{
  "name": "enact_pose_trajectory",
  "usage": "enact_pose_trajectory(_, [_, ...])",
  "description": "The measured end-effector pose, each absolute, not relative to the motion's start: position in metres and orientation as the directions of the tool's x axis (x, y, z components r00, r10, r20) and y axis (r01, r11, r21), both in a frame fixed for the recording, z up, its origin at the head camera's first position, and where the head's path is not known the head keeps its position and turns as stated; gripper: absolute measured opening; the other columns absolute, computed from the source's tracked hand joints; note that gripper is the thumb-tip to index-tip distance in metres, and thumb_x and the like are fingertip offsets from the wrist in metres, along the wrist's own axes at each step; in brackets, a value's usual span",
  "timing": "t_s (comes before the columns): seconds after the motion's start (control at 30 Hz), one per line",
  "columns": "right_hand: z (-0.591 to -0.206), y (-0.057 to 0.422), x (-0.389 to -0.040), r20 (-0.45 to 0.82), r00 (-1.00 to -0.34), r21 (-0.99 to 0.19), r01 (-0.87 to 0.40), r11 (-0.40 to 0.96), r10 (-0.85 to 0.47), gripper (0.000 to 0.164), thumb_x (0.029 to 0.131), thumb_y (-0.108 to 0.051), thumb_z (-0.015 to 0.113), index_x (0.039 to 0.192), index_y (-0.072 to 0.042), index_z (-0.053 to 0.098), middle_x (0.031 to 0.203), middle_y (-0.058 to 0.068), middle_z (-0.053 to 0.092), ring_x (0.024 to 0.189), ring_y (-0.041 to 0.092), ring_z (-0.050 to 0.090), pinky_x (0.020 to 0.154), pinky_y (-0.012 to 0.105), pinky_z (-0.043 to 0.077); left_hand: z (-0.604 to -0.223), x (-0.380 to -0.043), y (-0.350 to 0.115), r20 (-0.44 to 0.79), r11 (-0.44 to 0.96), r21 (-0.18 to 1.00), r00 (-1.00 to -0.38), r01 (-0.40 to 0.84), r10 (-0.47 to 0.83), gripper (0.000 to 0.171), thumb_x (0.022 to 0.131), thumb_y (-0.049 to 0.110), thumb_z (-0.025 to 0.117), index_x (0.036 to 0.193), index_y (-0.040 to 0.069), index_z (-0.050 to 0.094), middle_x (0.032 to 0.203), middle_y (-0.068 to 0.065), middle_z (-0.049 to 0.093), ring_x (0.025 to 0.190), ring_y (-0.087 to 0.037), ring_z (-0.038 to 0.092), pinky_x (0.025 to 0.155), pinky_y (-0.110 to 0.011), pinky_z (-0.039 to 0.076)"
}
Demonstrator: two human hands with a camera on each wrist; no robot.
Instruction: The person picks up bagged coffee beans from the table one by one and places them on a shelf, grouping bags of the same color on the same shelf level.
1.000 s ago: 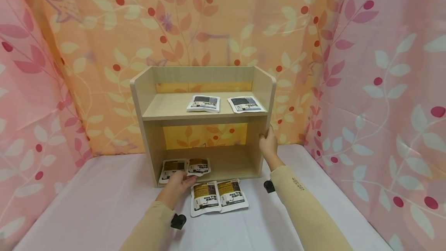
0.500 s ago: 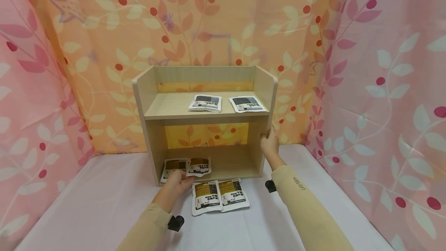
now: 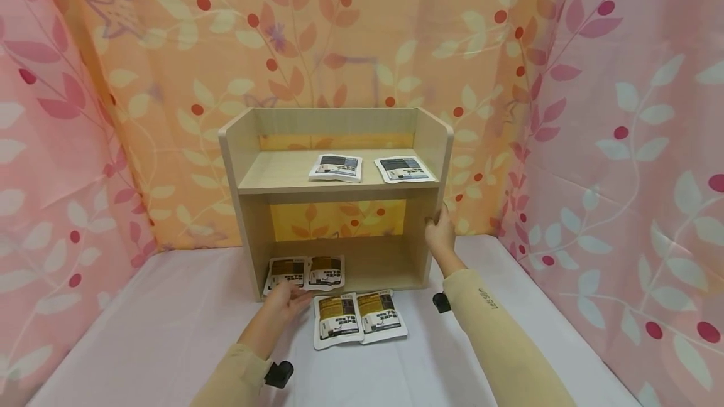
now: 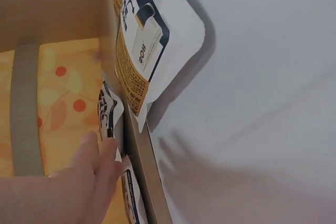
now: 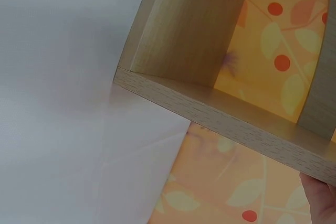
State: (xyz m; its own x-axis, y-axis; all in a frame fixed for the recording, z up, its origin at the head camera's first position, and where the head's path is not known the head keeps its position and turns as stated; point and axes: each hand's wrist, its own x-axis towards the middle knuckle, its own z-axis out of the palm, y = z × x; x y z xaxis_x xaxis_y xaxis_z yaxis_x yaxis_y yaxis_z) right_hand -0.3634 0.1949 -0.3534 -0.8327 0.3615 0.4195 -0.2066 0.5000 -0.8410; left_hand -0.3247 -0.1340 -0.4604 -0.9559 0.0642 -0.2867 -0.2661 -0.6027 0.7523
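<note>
A small wooden shelf unit (image 3: pixel 338 191) stands on the table. On its lower shelf, at the left, two flat brown-and-white pouches (image 3: pixel 326 272) lie side by side. My left hand (image 3: pixel 279 309) is just in front of them, its fingers loosely extended and holding nothing; in the left wrist view the fingertips (image 4: pixel 107 150) are close to a pouch (image 4: pixel 109 114), and contact is hard to judge. With my right hand (image 3: pixel 441 237) I grip the unit's right side panel (image 3: pixel 417 237) by its front edge. Only part of that hand shows in the right wrist view.
Two more brown pouches (image 3: pixel 337 319) lie on the white-covered table (image 3: pixel 170 331), close in front of the unit. Blue-and-white pouches (image 3: pixel 404 169) rest on the upper shelf (image 3: pixel 277 168). Patterned curtains (image 3: pixel 339 30) hang behind and at both sides.
The right-hand pouch on the lower shelf has left my left fingers and lies flatter. My left hand has drawn back slightly toward me. My right hand keeps its grip on the panel.
</note>
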Motion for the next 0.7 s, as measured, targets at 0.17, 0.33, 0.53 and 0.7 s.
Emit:
enact_pose_trajectory(0.17, [-0.354,0.195,-0.365,0.413,-0.835,-0.841,-0.196,0.504,0.363,0.050,0.093,-0.002,0.050,0.142,-0.001,0.039,0.131,0.031,0.052,0.122,0.046,0.048,0.104,0.055,0.036,-0.465,-0.318,-0.139,-0.290,-0.562,0.782,-0.956,-0.267,0.051,0.063,0.097,-0.007,0.035,0.144,-0.019,-0.004,0.146,-0.045,0.007,0.134,-0.052,0.028,0.108,-0.049,0.032])
enact_pose_trajectory(0.33, [-0.355,0.196,-0.365,0.406,-0.837,-0.845,-0.190,0.500,0.368,0.050,0.093,-0.002,0.050,0.142,-0.001,0.039,0.131,0.032,0.051,0.123,0.046,0.047,0.105,0.054,0.035,-0.442,-0.286,-0.130,-0.308,-0.489,0.824,-0.951,-0.287,0.040,0.055,0.101,-0.001,0.025,0.146,-0.016,-0.003,0.150,-0.041,0.004,0.139,-0.051,0.015,0.112,-0.051,0.021])
enact_pose_trajectory(0.53, [-0.355,0.196,-0.365,0.404,-0.838,-0.843,-0.184,0.506,0.368,0.050,0.093,-0.002,0.051,0.142,-0.001,0.039,0.131,0.032,0.052,0.123,0.046,0.048,0.105,0.054,0.035,-0.441,-0.267,-0.128,-0.319,-0.295,0.907,-0.948,-0.300,-0.015,0.048,0.100,0.003,0.038,0.137,-0.022,0.024,0.140,-0.042,0.032,0.125,-0.052,0.042,0.103,-0.051,0.039])
enact_pose_trajectory(0.7, [-0.356,0.196,-0.365,0.396,-0.841,-0.845,-0.176,0.506,0.368,0.049,0.094,-0.002,0.050,0.142,-0.001,0.039,0.131,0.032,0.052,0.122,0.047,0.048,0.104,0.055,0.036,-0.445,-0.260,-0.128,-0.359,-0.117,0.929,-0.933,-0.352,-0.042,0.042,0.095,0.004,0.049,0.129,-0.019,0.039,0.129,-0.037,0.050,0.094,-0.037,0.063,0.083,-0.043,0.055])
